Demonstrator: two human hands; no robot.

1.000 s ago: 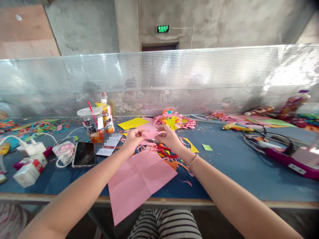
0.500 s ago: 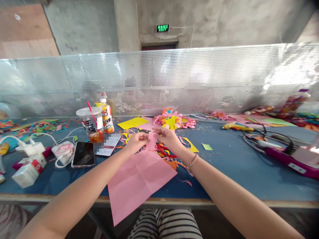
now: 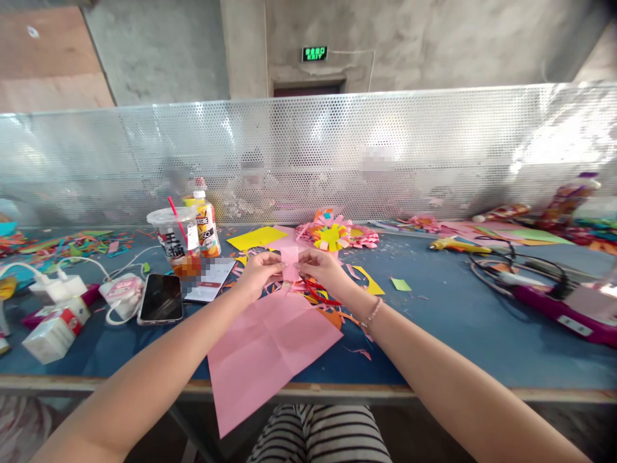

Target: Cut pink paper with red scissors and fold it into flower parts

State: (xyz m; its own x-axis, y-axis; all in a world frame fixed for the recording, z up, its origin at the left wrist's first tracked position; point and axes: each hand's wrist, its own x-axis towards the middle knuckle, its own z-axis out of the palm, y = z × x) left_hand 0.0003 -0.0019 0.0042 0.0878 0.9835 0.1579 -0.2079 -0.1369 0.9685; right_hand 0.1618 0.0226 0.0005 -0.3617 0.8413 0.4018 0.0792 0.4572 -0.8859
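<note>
While both arms reach out over the blue table [image 3: 448, 334], I see the left hand [image 3: 258, 273] and the right hand [image 3: 324, 269] meeting above its middle, each pinching one side of a small pink paper piece [image 3: 290, 258]. The left hand's fingers are closed on the piece's left edge, the right hand's fingers on its right edge, and the piece stands roughly upright between them, lifted clear of the table. A thin bracelet [image 3: 373, 311] sits on the right wrist.

Just below the hands lies a large pink sheet [image 3: 267, 350] with crossing fold lines, its near corner hanging past the table's front edge. Red-handled scissors [image 3: 319, 292] rest under the right hand among orange and yellow paper scraps [image 3: 337, 316]. Beyond the hands I see a paper flower [image 3: 330, 235] with a yellow centre, and a yellow sheet [image 3: 257, 238] to its left.

To the left stand a lidded plastic cup [image 3: 174, 239] with a red straw and a juice bottle [image 3: 206, 226] just behind it. A dark phone [image 3: 160, 298] lies flat near them, beside a white charger [image 3: 60, 288] with cables. On the right a yellow glue gun [image 3: 456, 245] lies well apart from the hands. A perforated metal screen [image 3: 434, 148] runs along the table's far edge.
</note>
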